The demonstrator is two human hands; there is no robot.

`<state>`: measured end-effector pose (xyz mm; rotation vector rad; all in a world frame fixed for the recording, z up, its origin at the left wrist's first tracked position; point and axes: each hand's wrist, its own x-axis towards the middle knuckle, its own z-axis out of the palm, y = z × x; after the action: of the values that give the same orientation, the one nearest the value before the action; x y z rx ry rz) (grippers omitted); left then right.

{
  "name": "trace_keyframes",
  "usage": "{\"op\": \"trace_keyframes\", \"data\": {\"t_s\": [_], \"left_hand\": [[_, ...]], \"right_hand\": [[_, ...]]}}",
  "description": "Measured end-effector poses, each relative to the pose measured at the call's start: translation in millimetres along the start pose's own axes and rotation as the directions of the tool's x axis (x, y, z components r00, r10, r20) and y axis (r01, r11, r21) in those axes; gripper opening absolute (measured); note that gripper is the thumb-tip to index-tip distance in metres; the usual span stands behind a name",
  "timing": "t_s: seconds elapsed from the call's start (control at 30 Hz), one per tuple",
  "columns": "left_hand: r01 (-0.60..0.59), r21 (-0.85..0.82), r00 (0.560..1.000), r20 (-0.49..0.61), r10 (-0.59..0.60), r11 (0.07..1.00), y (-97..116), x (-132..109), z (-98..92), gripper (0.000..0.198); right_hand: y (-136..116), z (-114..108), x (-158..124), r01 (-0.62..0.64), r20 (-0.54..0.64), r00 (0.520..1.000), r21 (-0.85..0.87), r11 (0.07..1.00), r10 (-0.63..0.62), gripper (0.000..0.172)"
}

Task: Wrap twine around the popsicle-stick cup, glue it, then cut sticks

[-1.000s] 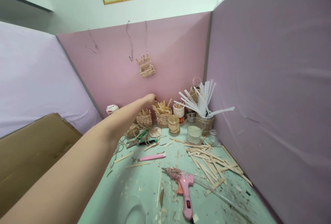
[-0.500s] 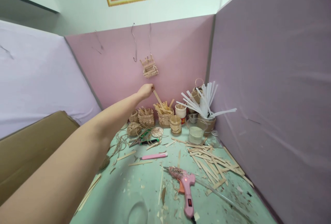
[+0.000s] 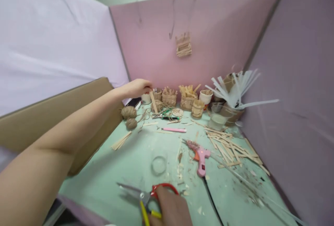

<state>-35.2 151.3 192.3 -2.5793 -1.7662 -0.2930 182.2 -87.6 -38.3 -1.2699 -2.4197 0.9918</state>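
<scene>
My left hand [image 3: 139, 87] is stretched over the back left of the table, its fingers closed on the end of a flat wooden craft stick [image 3: 153, 102]. The stick slants downward in front of small woven baskets. At the front edge my right hand [image 3: 172, 207] is closed on a pair of scissors [image 3: 142, 195], at a red loop handle, with the blades pointing left. Yellow handles show beside the red one; whether they belong to a second tool I cannot tell. A pink glue gun [image 3: 200, 156] lies to the right, with a clear glue stick in its back.
Baskets of sticks [image 3: 188, 102], twine balls [image 3: 129, 112] and a pink cutter [image 3: 173, 130] are at the back. Loose sticks [image 3: 229, 146] and white glue sticks [image 3: 235, 87] are on the right. A tape ring [image 3: 159, 165] lies mid-table; cardboard [image 3: 104, 114] stands left.
My left hand has moved left, away from the stick basket, with the craft stick in it. My right hand and the scissors have come into view. The view has turned left and down.
</scene>
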Motion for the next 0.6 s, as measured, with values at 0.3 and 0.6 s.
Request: {"op": "trace_keyframes", "data": {"t_s": [0.3,0.6], "left_hand": [[0.042,0.01,0.994,0.096,-0.043,0.999,13,-159,49.5,0.023],[0.049,0.027,0.991,0.122,-0.052,0.998,7,-195,78.1,0.025]], "right_hand": [[-7,5,-6,0.021,-0.149,0.988,-0.172,0.985,-0.047,0.02],[-8,9,-6,0.012,-0.191,0.98,-0.256,0.967,-0.063,0.014]]}}
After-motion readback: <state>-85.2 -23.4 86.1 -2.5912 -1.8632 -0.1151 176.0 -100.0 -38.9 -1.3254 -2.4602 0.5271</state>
